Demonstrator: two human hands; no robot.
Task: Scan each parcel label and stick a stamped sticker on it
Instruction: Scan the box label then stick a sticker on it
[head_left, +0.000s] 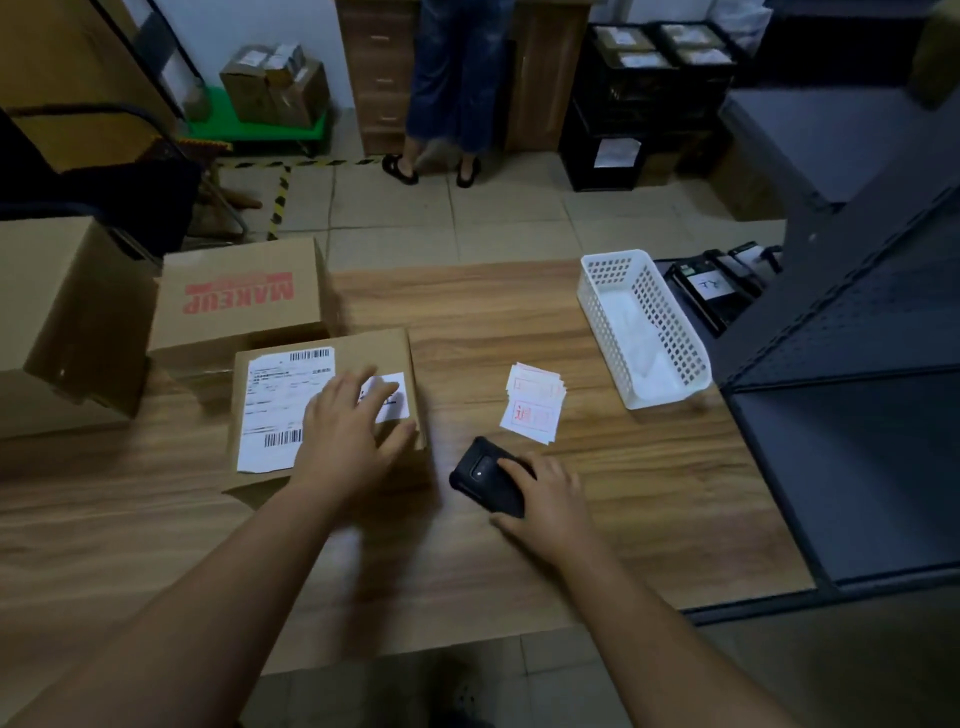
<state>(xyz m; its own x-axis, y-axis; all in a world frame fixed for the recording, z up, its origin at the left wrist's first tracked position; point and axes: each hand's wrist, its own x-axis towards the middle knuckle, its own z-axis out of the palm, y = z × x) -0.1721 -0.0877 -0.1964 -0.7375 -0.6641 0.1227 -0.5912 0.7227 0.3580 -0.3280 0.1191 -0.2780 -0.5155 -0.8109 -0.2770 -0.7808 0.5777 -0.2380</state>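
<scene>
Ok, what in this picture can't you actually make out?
- Head view: print on the shipping label is too small and blurred.
- The white sticker on the parcel is partly covered by the left hand.
- The scanner shows only its back; the right hand covers part.
- Red stamps on the sticker stack are too faint to read.
- The white basket: contents washed out.
</scene>
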